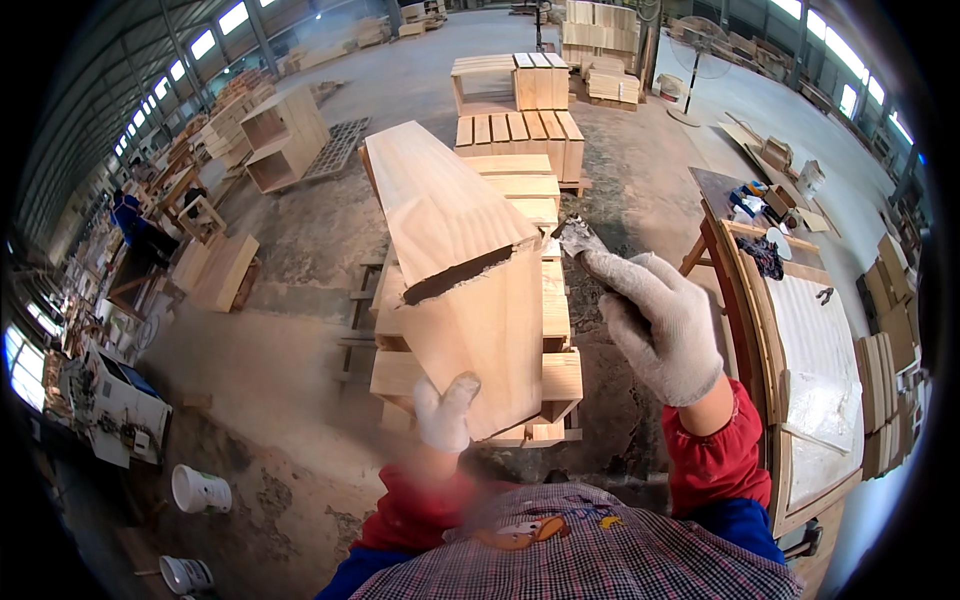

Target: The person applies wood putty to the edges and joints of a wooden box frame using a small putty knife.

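While gripped: wooden box (470,270), cracked edge, putty knife (578,238).

The gloved left hand (445,412) props up a pale wooden box (460,275) with a dark gap along one joint; the gloved right hand (655,320) grips a putty knife (577,238) just beside it, above stacked wooden crates (555,300).
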The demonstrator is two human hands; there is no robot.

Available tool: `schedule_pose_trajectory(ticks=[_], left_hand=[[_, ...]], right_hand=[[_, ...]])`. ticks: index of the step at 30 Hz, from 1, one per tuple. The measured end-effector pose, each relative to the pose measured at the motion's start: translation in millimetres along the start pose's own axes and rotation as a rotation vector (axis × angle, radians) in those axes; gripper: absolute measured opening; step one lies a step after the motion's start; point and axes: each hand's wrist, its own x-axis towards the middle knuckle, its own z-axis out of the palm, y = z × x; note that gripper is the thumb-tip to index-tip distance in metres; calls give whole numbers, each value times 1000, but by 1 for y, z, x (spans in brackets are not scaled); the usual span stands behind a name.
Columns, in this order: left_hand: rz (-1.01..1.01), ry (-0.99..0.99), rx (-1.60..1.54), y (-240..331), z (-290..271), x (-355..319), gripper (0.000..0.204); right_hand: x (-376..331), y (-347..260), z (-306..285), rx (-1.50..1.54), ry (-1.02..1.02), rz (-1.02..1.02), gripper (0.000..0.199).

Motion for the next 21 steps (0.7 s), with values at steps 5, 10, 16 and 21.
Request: schedule_pose_trajectory(ticks=[5,10,16,21], left_hand=[[17,2,-61,-2,1,0,24],[-15,39,-160,0,2,0,26],[-25,32,-42,-6,-2,2,26],[0,-20,-36,-6,-2,1,24]], right_hand=[[-6,-4,29,107,34,-69,43],[6,1,50,212,129,-65,41],[14,-3,39,200,164,-52,40],[1,-17,32,2,-50,-138,42]])
